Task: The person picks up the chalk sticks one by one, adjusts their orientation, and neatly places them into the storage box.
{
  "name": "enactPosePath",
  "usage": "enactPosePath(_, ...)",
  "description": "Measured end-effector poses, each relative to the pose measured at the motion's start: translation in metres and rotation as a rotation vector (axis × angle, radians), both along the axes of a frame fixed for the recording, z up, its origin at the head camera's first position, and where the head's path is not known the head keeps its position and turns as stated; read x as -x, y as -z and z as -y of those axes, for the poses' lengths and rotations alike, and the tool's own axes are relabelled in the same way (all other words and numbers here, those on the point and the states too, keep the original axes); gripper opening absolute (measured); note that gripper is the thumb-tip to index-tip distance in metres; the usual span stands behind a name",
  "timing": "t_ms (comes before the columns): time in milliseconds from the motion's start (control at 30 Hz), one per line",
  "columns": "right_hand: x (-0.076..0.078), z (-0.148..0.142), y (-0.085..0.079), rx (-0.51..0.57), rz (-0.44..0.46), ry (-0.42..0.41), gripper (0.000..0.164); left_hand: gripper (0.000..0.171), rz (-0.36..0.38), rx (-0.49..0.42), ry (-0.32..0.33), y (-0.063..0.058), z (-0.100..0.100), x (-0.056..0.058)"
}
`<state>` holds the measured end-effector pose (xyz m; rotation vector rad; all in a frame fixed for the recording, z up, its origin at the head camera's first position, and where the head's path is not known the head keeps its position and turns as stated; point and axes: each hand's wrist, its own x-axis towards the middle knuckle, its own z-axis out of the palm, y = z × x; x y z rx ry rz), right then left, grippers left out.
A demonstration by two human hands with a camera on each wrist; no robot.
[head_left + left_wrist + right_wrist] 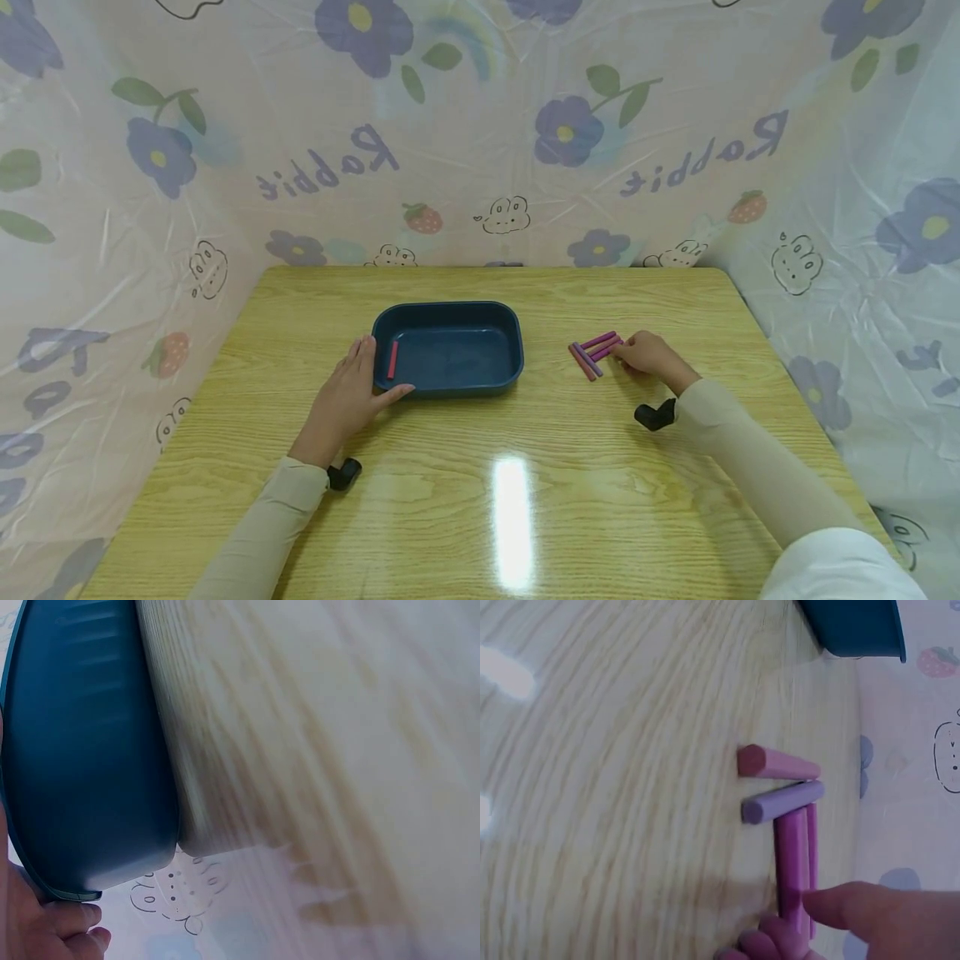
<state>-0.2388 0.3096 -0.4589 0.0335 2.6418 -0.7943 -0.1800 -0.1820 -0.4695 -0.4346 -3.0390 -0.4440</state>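
A dark blue rectangular tub stands on the table, with one red-pink stick lying inside near its left end. My left hand holds the tub's near left corner, thumb along the front rim and fingers against the left side. Right of the tub lie several short crayon-like sticks. Among them, a pink stick and a purple stick lie side by side. Thumb and curled fingers of my right hand pinch a magenta stick, whose end touches or nearly touches the purple one. Another magenta stick lies beside it.
The wood-grain table ends at a printed curtain at the back and sides. Black wrist mounts hang at both sleeves. A bright light reflection shows on the near tabletop.
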Motion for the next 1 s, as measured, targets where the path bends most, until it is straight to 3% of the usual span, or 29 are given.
enactPosePath(233, 0.004, 0.0, 0.004, 0.154, 0.094, 0.093, 0.038, 0.112, 0.001, -0.004, 0.005, 0.001, 0.001, 0.001)
enactPosePath(467, 0.007, 0.002, 0.007, 0.155, 0.089, 0.08, 0.047, 0.112, 0.005, 0.006, 0.002, 0.001, 0.001, 0.001)
enactPosePath(733, 0.009, 0.009, 0.005, 0.07, 0.047, 0.052, 0.046, 0.112, -0.005, 0.008, 0.005, 0.003, 0.001, 0.001)
enactPosePath(1000, 0.013, 0.014, 0.006, 0.08, 0.035, 0.069, 0.046, 0.112, 0.016, -0.012, -0.006, 0.001, 0.0, 0.001)
